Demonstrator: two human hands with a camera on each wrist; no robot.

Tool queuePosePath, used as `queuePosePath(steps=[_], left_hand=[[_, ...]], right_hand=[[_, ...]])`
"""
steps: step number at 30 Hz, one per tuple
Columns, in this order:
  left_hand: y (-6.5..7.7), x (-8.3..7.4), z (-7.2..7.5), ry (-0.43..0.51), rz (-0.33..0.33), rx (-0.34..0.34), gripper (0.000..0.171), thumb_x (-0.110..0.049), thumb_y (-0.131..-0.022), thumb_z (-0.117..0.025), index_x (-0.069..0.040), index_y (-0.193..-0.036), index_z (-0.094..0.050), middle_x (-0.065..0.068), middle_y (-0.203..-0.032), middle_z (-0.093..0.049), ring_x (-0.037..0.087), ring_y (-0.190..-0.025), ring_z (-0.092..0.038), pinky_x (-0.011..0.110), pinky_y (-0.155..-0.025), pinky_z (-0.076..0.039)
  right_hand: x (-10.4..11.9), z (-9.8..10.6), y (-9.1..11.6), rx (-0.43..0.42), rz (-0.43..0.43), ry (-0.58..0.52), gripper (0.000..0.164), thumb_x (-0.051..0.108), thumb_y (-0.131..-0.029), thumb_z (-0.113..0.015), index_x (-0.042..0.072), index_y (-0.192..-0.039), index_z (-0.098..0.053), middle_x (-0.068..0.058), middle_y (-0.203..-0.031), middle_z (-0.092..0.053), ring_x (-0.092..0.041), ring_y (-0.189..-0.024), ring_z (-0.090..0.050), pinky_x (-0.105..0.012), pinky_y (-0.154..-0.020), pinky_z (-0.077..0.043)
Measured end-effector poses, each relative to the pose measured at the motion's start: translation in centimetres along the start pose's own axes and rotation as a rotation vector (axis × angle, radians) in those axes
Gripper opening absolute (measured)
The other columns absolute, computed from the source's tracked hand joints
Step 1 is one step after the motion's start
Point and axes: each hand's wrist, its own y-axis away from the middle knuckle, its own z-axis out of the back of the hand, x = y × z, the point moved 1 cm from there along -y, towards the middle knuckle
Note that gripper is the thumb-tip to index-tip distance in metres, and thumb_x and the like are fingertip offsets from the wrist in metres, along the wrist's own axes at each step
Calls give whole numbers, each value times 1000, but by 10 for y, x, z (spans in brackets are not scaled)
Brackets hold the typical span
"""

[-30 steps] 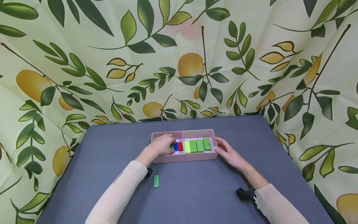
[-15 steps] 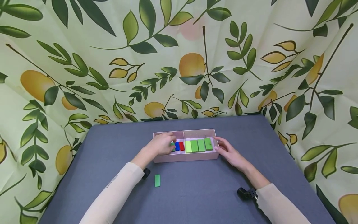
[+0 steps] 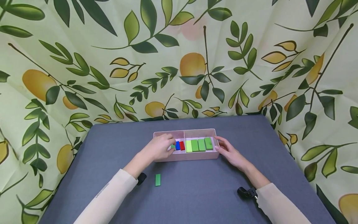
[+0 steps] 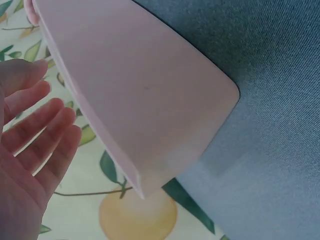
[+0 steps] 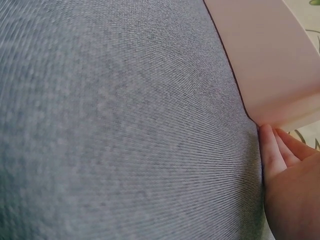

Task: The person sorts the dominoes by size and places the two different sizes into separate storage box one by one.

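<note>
A pale pink box [image 3: 187, 156] with a divider sits on the table. Its left compartment shows a dark green piece [image 3: 173, 147], a blue piece [image 3: 177, 145] and a red piece [image 3: 182, 145] in a row. To the right of the divider lie a yellow-green block [image 3: 188, 146] and several green blocks [image 3: 201, 145]. My left hand [image 3: 160, 147] hovers over the left end, partly hiding that compartment; in the left wrist view its fingers [image 4: 37, 131] are loosely spread, holding nothing. At the box's right end, my right hand [image 3: 230, 154] touches the wall with fairly straight fingers [image 5: 270, 150].
One green flat piece [image 3: 158, 179] lies on the blue-grey table [image 3: 195, 193], in front of the box's left end. Behind the table hangs a cloth [image 3: 167, 81] printed with leaves and fruit. Dark wrist cameras [image 3: 247, 193] are strapped to both arms.
My left hand has drawn slightly back and its fingers have lifted off the dark green piece, which now lies beside the blue one. My right hand stays at the box's end.
</note>
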Motion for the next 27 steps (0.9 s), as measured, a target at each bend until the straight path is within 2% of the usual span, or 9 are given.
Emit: queuePosePath(steps=[5,14,23,27], left_hand=[[9,-7,7,-30,-47,-45,19,-22,-89,-78,-10,-103,-76,2,-97,-66,17,-90,-60,32,-80,-55],[29,-16,16,-22,-42,-55,22,-23,-89,-79,-11,-107,-75,2,-101,-66,17,-91,-58,32,-78,-55],[51,-22,23,-76,-107,-107,20,-23,-86,-81,-11,-101,-74,2,-97,-65,17,-88,-58,30,-77,-54],[58,-23,23,-82,-118,-103,20,-23,-86,-81,-12,-100,-73,2,-97,-63,16,-87,-56,29,-74,-53]], right_hand=[[-1,0,-1,-3,5,3,56,29,-107,-53,18,-157,-31,-28,-153,-35,-44,-139,-38,-62,-113,-28],[-1,0,-2,1,7,-15,56,29,-107,-54,17,-157,-30,-28,-154,-34,-44,-140,-37,-62,-114,-26],[-3,-1,-2,4,5,-8,56,29,-107,-53,17,-157,-30,-28,-154,-34,-44,-140,-37,-62,-114,-27],[-2,0,-2,-4,13,2,56,29,-107,-53,16,-157,-31,-28,-152,-36,-43,-138,-39,-55,-113,-32]])
